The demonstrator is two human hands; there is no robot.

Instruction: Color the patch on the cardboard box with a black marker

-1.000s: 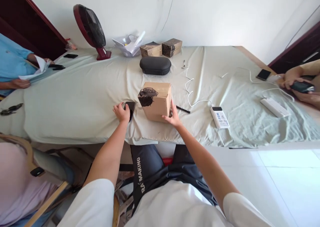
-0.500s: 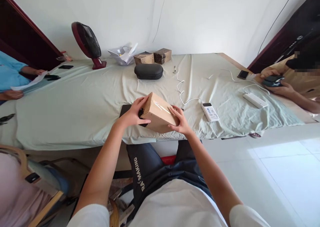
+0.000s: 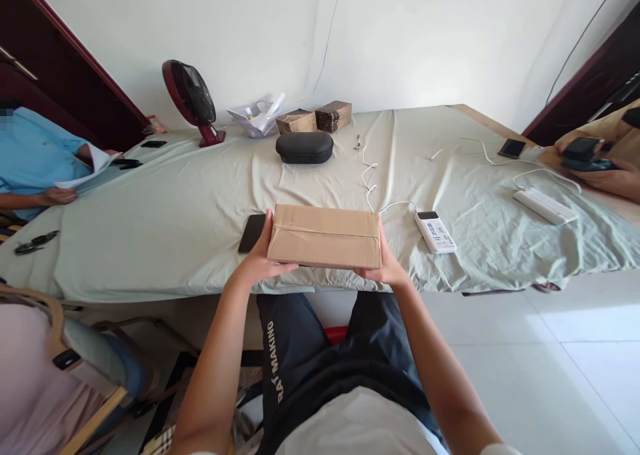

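Note:
A brown cardboard box point(image 3: 326, 236) with a taped seam is held level at the table's front edge. My left hand point(image 3: 263, 258) grips its left end, thumb up the side and fingers underneath. At the right end, my right hand point(image 3: 385, 260) clasps the box the same way. A dark flat object point(image 3: 251, 233) lies on the cloth just left of the box, partly hidden by my left hand. To the right rests a white power bank point(image 3: 435, 233) with a white cable.
On the cloth-covered table point(image 3: 165, 241) are a black case point(image 3: 305, 147), two small boxes point(image 3: 333, 116), a plastic bag point(image 3: 257, 118) and a red fan point(image 3: 193, 98). Further right lies a white strip point(image 3: 545, 206). People sit at both ends, one holding paper point(image 3: 93, 168).
The box has turned from a slant to level, its long side now facing me, with both hands still on it. The camera view has shifted slightly.

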